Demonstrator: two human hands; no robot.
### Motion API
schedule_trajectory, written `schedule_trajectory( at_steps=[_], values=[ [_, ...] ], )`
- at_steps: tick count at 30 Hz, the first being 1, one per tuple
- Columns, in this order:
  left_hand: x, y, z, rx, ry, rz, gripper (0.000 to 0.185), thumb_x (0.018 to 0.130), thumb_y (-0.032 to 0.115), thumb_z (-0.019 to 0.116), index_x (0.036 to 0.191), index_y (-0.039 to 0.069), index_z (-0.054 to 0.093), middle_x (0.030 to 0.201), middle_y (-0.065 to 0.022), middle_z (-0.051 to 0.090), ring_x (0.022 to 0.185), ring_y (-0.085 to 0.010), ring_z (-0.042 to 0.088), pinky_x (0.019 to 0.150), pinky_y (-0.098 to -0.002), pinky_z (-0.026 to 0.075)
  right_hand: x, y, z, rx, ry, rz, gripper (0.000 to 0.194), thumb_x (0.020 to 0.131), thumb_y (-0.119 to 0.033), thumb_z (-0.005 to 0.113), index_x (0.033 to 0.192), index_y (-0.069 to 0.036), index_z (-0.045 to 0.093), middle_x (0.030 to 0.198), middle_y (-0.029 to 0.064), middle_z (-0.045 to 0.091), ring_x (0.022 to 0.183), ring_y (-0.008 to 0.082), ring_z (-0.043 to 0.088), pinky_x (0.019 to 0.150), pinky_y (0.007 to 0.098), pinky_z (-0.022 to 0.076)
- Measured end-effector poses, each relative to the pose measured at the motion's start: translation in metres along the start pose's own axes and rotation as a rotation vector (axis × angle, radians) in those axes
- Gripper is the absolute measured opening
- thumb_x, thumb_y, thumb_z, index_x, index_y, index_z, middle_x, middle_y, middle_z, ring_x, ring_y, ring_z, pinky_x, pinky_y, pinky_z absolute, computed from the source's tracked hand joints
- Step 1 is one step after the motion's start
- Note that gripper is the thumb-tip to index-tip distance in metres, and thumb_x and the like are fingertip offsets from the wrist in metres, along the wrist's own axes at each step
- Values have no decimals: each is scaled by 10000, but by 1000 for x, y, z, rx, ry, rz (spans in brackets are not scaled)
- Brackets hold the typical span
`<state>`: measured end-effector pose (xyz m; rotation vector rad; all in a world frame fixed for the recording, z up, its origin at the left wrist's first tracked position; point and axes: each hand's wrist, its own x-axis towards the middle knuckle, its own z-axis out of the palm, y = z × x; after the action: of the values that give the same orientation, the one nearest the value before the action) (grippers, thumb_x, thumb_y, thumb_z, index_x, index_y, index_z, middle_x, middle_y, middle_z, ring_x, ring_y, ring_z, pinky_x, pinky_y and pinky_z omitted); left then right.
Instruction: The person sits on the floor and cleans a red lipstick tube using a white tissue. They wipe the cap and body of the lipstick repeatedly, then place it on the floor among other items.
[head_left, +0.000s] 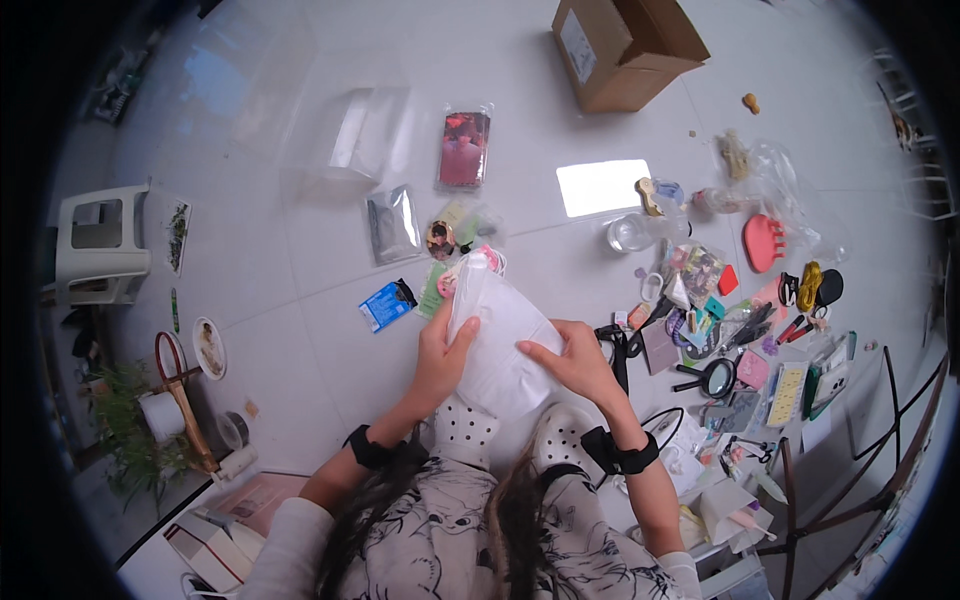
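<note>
A folded white pouch or bag (499, 345), soft and slightly see-through, is held between both hands above the white clogs (465, 431). My left hand (442, 352) grips its left edge, thumb on top. My right hand (574, 356) pinches its right side, with the thumb lying on the front face. Just beyond the pouch are a pink item with white cord (491, 259), a green card (431, 289) and a round badge with a picture (440, 238). A blue packet (387, 305) lies to the left, and a silver-grey packet (394, 225) is farther out.
An open cardboard box (630, 56) stands at the top. Many small things, including a red hair claw (761, 244), a magnifying glass (718, 377) and a clear cup (628, 233), spread across the floor at right. A white plastic stool (105, 240) and a plant (135, 427) are at left.
</note>
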<state>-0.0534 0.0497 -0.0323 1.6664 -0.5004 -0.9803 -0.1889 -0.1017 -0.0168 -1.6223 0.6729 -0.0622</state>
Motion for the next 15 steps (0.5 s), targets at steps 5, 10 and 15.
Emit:
schedule_trajectory(
  at_steps=[5, 10, 15],
  values=[
    [-9, 5, 3, 167, -93, 164, 498, 923, 100, 525, 1389, -9, 387, 1259, -165, 515, 1166, -278, 501, 951, -322, 392, 10, -9, 38, 480, 175, 126, 290, 906, -272, 617, 962, 13, 622, 743, 36, 640, 670, 128, 579, 628, 311, 479],
    [-7, 9, -17, 398, -170, 225, 586, 852, 57, 603, 1401, 36, 402, 941, -76, 473, 878, -191, 472, 863, -276, 389, 12, -11, 53, 146, 231, 63, 280, 888, -258, 628, 975, 7, 604, 792, 75, 643, 687, 141, 589, 640, 304, 480],
    [-16, 7, -18, -258, -137, -27, 582, 844, 71, 629, 1382, -3, 418, 1254, -98, 480, 1144, -143, 444, 944, -266, 370, 15, -9, 50, 438, 224, 77, 262, 847, -207, 637, 997, -1, 572, 790, 117, 629, 664, 155, 590, 620, 278, 465]
  ],
)
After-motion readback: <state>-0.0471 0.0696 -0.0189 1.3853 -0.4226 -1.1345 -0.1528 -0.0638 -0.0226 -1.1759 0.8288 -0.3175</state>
